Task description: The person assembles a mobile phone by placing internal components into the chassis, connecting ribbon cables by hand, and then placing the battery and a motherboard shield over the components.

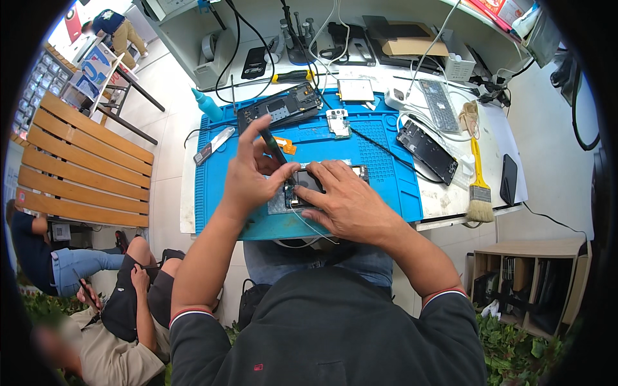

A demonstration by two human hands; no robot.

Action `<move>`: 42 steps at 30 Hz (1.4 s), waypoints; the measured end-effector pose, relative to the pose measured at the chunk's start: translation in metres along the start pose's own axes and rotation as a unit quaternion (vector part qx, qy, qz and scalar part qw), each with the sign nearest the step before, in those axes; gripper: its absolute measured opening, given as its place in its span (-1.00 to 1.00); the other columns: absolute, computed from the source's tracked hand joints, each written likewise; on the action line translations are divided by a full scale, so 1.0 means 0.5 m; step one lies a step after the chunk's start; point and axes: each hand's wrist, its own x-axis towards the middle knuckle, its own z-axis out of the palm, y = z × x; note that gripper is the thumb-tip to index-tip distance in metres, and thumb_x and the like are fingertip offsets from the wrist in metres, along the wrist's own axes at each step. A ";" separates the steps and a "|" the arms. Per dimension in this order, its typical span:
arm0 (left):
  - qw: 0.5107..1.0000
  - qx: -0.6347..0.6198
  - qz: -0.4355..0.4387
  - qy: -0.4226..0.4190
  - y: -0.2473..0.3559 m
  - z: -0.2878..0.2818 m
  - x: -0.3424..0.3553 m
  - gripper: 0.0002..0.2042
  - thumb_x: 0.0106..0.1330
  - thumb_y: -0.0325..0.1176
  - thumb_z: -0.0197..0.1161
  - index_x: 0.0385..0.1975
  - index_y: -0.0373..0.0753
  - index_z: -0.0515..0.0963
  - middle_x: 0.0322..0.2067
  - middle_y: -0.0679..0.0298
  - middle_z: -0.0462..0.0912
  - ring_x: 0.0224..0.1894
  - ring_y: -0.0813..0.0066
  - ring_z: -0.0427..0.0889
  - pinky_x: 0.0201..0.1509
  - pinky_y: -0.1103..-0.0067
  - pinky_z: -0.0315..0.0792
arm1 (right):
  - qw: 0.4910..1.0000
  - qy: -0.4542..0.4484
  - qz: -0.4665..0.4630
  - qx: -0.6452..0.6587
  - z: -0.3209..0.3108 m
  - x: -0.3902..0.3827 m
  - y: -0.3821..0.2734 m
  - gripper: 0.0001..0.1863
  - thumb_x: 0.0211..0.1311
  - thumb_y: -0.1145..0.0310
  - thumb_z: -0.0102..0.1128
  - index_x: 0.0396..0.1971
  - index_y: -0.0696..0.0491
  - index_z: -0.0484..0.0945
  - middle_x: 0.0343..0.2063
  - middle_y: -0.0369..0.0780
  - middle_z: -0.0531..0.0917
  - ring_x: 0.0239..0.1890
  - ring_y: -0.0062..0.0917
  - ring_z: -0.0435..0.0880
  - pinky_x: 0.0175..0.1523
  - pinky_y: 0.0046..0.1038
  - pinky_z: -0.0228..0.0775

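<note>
An opened phone (360, 172) lies on the blue repair mat (397, 193) in front of me, its inner parts showing. My left hand (253, 181) is closed around a slim dark screwdriver (275, 149), tilted down toward the phone's left end. One of its fingers rests at the screwdriver's top, and the tip is hidden by the fingers. From the right, my right hand (347, 202) lies over the phone with fingers spread, pressing on it. A thin white cable (313, 228) trails from the phone toward the mat's front edge. A small orange flex part (285, 147) sits just behind my left hand.
Behind lie a dark phone frame (283, 106), a metal-shielded board (338, 123) and a teal bottle (207, 105). To the right are another phone shell (428, 151), a yellow brush (478, 186) and a black phone (508, 179). People sit at the left, near a slatted bench (87, 164).
</note>
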 end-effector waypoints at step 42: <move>0.863 0.419 0.116 -0.256 0.225 -0.042 0.081 -0.65 0.37 -0.39 0.54 0.15 -0.12 0.81 -0.13 0.17 0.85 -0.17 0.07 0.87 -0.07 0.26 0.69 | 0.998 -0.017 -0.007 -0.051 0.003 0.004 -0.001 -0.51 0.44 0.36 0.37 0.35 0.01 0.74 0.27 0.04 0.61 0.39 -0.07 0.56 0.56 -0.04 0.37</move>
